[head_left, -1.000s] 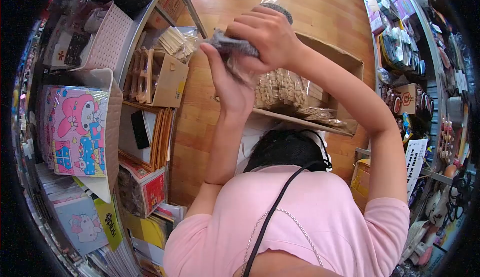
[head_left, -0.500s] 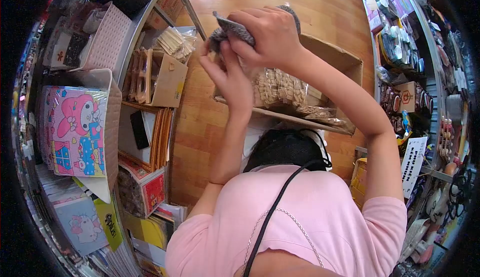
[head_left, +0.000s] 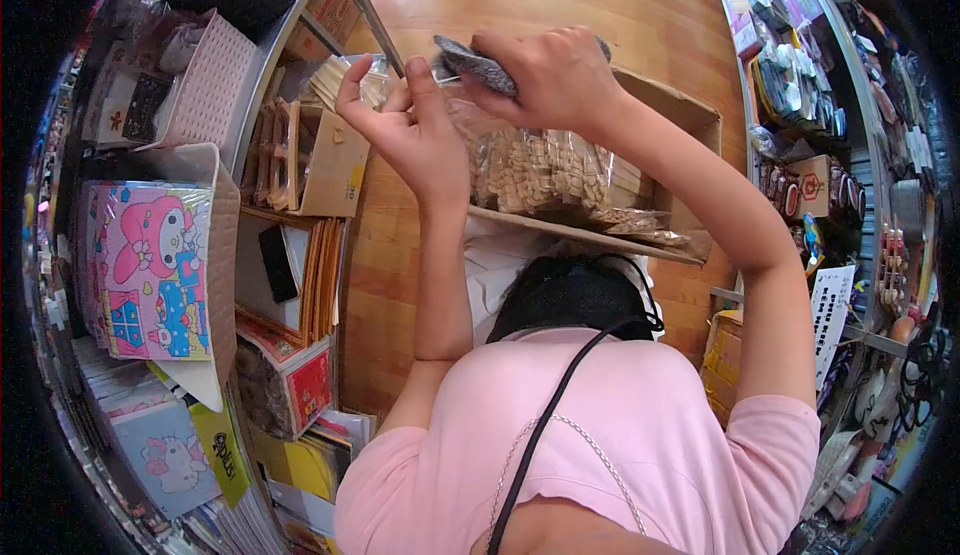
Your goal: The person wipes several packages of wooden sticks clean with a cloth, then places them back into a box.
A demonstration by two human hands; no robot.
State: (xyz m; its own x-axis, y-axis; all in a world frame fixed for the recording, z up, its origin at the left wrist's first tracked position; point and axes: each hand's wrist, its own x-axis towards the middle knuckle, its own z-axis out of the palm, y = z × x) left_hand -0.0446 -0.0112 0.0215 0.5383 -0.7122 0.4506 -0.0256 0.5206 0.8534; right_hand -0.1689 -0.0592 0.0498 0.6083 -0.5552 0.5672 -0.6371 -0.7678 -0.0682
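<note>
Bag of small wooden pieces (head_left: 530,165), clear plastic, hangs over the cardboard box's (head_left: 690,115) left end. The right hand (head_left: 555,80) is clenched on its grey top (head_left: 480,67); the left hand (head_left: 400,135) pinches the plastic just beside. Opening seems under way; parting the mouth calls for opposed pulls.

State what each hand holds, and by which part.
Right hand grips the gray piece atop the clear bag; left hand pinches the bag's top edge.

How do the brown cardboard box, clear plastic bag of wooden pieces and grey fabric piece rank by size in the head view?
1. brown cardboard box
2. clear plastic bag of wooden pieces
3. grey fabric piece, under the right hand
</note>
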